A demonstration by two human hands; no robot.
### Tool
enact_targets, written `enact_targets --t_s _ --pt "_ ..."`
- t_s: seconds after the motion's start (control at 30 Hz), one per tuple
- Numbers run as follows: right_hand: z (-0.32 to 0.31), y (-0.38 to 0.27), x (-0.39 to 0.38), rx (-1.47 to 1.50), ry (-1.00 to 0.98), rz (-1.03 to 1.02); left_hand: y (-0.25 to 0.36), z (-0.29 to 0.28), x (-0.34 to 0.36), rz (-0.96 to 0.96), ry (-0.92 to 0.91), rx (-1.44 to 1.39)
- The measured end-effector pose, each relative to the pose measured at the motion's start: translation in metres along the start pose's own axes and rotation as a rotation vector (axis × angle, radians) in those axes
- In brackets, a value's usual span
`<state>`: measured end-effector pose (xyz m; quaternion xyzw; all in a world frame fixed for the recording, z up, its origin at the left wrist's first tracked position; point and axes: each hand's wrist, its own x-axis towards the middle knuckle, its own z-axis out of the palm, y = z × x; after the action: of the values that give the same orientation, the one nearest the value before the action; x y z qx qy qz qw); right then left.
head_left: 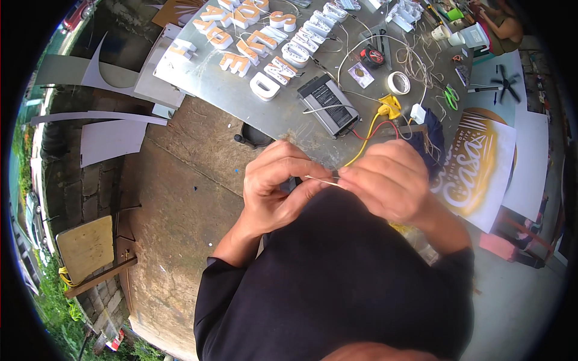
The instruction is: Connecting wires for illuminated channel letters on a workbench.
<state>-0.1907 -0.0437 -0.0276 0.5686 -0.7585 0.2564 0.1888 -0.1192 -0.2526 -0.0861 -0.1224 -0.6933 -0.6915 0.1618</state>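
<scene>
My left hand [283, 183] pinches one end of a thin pale wire [322, 179] between thumb and fingers. Close beside it, my right hand [376, 180] grips the same wire with curled fingers. Both are held in front of my dark shirt, just short of the metal table's near edge. Beyond them on the table [235, 108] lie a black power supply box [328, 105] with red and yellow leads, a yellow plug [388, 107] and a white adapter [417, 114].
White channel letters [265, 87] cover the table's back. A tape roll [398, 82], tape measure [372, 56] and green scissors [450, 97] lie rightward. Another person [500, 27] is at top right. Panels [111, 144] and a chair [84, 249] stand left; a printed sign [472, 180] lies right.
</scene>
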Motion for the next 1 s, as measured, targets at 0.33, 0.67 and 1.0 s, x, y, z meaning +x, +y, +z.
enact_targets --t_s 0.33,0.67,1.0 --pt "-0.012 0.005 -0.005 1.713 -0.430 1.341 -0.003 -0.003 0.002 0.324 0.050 0.351" --pt "-0.008 -0.007 0.002 -0.243 -0.015 -0.130 0.011 -0.005 -0.005 -0.494 0.006 -0.535" --pt "-0.007 -0.010 0.007 0.110 -0.044 0.147 0.008 -0.003 -0.002 -0.180 -0.024 -0.177"
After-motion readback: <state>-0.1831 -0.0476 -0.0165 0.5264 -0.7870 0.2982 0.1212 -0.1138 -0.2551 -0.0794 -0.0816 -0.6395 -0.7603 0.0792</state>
